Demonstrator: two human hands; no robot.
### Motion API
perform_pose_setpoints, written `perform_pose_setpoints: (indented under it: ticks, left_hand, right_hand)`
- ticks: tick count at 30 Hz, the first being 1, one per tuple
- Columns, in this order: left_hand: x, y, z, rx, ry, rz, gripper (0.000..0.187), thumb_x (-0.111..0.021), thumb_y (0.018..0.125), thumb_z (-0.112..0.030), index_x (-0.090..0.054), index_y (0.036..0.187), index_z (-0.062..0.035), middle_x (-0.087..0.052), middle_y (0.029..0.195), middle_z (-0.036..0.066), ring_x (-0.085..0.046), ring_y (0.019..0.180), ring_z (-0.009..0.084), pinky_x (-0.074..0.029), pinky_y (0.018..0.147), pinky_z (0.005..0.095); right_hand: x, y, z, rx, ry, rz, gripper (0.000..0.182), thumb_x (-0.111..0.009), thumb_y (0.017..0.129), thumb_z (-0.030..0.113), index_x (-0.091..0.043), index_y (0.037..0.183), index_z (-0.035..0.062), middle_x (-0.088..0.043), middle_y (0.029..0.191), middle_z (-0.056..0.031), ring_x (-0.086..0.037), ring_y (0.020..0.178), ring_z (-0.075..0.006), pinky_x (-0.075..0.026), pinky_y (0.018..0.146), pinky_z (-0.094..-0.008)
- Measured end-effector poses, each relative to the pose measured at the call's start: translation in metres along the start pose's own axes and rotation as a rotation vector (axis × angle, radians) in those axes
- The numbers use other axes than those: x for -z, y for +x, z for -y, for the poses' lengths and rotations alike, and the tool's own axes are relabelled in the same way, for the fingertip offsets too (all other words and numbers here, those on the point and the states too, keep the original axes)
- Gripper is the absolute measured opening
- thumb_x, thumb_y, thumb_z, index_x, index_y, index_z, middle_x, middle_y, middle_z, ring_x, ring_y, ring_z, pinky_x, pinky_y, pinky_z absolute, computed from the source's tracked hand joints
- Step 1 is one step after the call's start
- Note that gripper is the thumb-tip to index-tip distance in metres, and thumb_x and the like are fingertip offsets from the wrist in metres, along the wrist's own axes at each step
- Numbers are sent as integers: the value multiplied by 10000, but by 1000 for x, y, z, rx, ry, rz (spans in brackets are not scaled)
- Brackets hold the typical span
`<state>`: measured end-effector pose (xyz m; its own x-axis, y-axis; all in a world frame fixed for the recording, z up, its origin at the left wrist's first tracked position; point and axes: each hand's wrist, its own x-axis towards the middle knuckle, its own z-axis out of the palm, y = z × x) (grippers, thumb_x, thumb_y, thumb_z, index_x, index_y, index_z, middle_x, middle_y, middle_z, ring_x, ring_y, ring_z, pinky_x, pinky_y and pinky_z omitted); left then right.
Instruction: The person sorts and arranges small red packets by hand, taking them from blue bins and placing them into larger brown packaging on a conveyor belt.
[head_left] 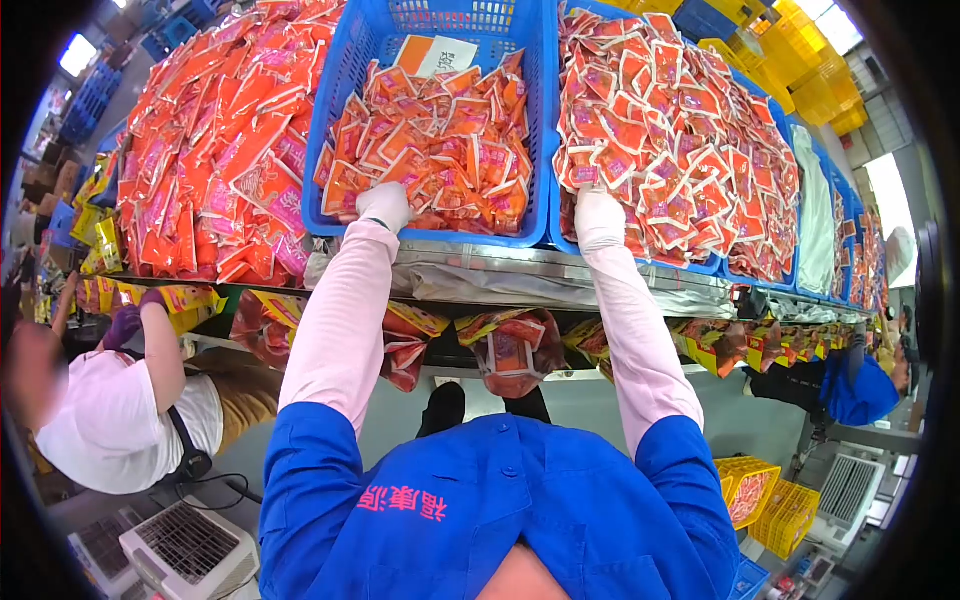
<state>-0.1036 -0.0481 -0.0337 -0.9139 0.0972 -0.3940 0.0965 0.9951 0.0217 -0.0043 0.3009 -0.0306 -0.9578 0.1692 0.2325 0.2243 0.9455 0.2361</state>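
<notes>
My left hand (388, 206), in a white glove, is at the near edge of a blue basket (430, 240) of small red-and-orange sachets (430, 140). Its fingers curl inward among the sachets, and what they hold is hidden. In another white glove, my right hand (600, 217) reaches over the near rim of the neighbouring blue basket (550, 200). Its fingers look closed against a sachet (588, 172) at the front of that pile. Below, between my forearms, an open clear bag (515, 350) with a yellow top hangs from the table's edge, red packets inside.
Larger red packets (220, 150) are heaped to the left. A white card (437, 57) lies in the left basket. One co-worker in a white shirt (110, 425) stands left; another in blue (862, 388) is far right. Yellow crates (785, 515) stand on the floor.
</notes>
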Motion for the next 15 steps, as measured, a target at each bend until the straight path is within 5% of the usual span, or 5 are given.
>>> perform_pose_setpoints:
  ticks: [4, 6, 10, 12, 15]
  left_hand:
    - [21, -21, 17, -107, -93, -201, 294, -670, 896, -282, -731, 1087, -66, -728, 1050, 191, -701, 1025, 356, -557, 855, 441]
    - [25, -56, 35, -367, -282, -607, 196, -634, 919, -179, -713, 1056, -63, -716, 937, 169, -727, 848, 259, -545, 752, 402]
    - [52, -179, 25, -457, -1034, -168, 51, -589, 952, -16, -634, 969, 2, -724, 940, 133, -686, 920, 117, -539, 774, 280]
    - [32, -237, 3, -586, -1332, -84, 41, -642, 915, -34, -646, 950, -13, -711, 905, 108, -685, 819, 182, -532, 726, 325]
    - [-23, -265, 1, -742, -733, -267, 113, -707, 826, -78, -653, 923, -55, -714, 937, 113, -687, 852, 242, -531, 799, 367]
  right_hand:
    - [76, -14, -22, -9, 235, 70, 169, -584, 902, 173, -709, 918, 60, -706, 844, -190, -721, 814, -358, -578, 746, -459]
    - [101, -27, -33, 67, 397, -248, 131, -629, 879, 145, -718, 916, 56, -697, 811, -205, -718, 832, -361, -566, 762, -457]
    - [123, -42, -36, -102, 1048, 99, 149, -648, 932, 160, -715, 995, 42, -721, 861, -158, -702, 764, -245, -535, 713, -356]
    - [147, -53, -21, -135, 1522, 451, 196, -667, 962, 228, -707, 1014, 43, -720, 861, -60, -641, 734, -119, -512, 696, -287]
    - [175, -88, 17, -78, 1705, 661, 257, -710, 962, 281, -681, 991, 28, -693, 815, -21, -633, 676, -82, -507, 636, -253]
